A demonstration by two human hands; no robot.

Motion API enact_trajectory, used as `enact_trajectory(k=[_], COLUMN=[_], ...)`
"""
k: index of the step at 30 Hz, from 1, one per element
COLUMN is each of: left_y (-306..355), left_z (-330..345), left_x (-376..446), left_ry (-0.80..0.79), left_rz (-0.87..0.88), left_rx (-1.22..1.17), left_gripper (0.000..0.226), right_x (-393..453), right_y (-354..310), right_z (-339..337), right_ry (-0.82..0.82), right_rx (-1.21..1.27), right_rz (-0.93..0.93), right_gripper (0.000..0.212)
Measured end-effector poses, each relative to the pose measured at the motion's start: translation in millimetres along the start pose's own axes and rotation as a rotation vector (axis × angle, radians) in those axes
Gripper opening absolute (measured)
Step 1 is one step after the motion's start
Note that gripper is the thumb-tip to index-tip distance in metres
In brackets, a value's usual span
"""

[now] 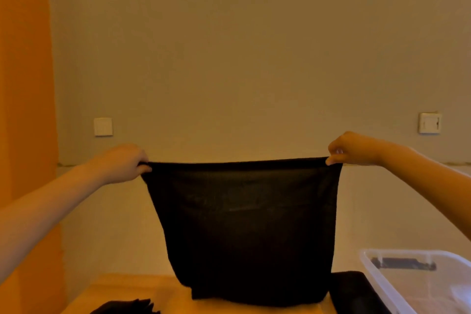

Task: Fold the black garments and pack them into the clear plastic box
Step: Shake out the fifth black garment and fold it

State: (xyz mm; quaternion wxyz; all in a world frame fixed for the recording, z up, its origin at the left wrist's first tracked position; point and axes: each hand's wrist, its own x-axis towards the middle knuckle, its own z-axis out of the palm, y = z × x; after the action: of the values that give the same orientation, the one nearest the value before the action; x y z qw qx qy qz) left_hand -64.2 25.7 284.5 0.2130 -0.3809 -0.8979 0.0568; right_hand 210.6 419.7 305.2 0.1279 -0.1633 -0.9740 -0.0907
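A black garment hangs stretched out in front of me above the table, its lower edge reaching down to the tabletop. My left hand pinches its top left corner and my right hand pinches its top right corner. The clear plastic box stands at the lower right, apparently with nothing inside. Another black garment lies on the table just left of the box. A third dark piece shows at the bottom left edge.
The wooden table runs along the bottom of the view. A plain wall stands behind it, with a switch plate at left and a socket plate at right. An orange curtain hangs at far left.
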Motion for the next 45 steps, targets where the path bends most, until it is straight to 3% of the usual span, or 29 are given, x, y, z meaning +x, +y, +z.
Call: enact_trajectory(k=[4,8,13,16,20,23,25,30,33,35,41,43,45], left_y=[0.3,9.4,19.6,26.1,29.3,23.9,19.4,19.3,18.0,16.1,23.1,29.5,30.1], left_z=[-20.4,-40.1,-53.5,-60.2,-63.8,-57.4,-52.6,-50.9,-57.3,-62.1,-62.6,-60.1,-57.2], left_x=[10.8,26.9,43.0,46.4,45.2,39.0,34.2,29.9,25.4,20.6,15.3,16.0,20.2], left_ry=[0.317,0.470,0.553,0.616,0.497,0.332,0.308,0.294,0.254,0.178,-0.096,-0.148,-0.123], left_rz=[-0.115,-0.204,-0.298,-0.296,-0.258,-0.224,-0.237,-0.086,0.046,0.129,0.231,0.213,0.149], left_rx=[-0.237,-0.477,-0.656,-0.710,-0.670,-1.184,-1.459,-1.735,-1.660,-1.500,-0.471,-0.295,-0.200], left_gripper=[0.026,0.027,0.026,0.023,0.021,0.014,0.012,0.021,0.023,0.010,0.010,0.010,0.025], right_x=[3.3,8.9,7.4,6.4,1.8,-2.4,-5.2,-3.1,0.9,2.3,3.8,6.6,10.0], right_y=[1.9,8.6,14.3,9.5,5.4,10.4,14.6,22.9,24.1,25.8,26.8,22.5,15.4], right_z=[-11.9,-22.4,-34.3,-44.1,-53.4,-51.7,-47.9,-37.8,-37.7,-38.1,-36.0,-36.1,-37.1], right_ry=[0.243,0.470,0.501,0.507,0.548,0.585,0.602,0.561,0.558,0.572,0.550,0.486,0.424], right_rx=[0.187,0.502,0.491,0.401,0.472,0.646,0.772,0.755,0.646,0.605,0.419,0.331,0.262], right_rz=[-0.037,0.071,0.146,0.166,0.195,0.206,0.228,0.238,0.227,0.221,0.232,0.237,0.235], right_gripper=[0.045,0.042,0.010,0.018,0.017,0.016,0.014,0.005,0.010,0.012,0.022,0.022,0.021])
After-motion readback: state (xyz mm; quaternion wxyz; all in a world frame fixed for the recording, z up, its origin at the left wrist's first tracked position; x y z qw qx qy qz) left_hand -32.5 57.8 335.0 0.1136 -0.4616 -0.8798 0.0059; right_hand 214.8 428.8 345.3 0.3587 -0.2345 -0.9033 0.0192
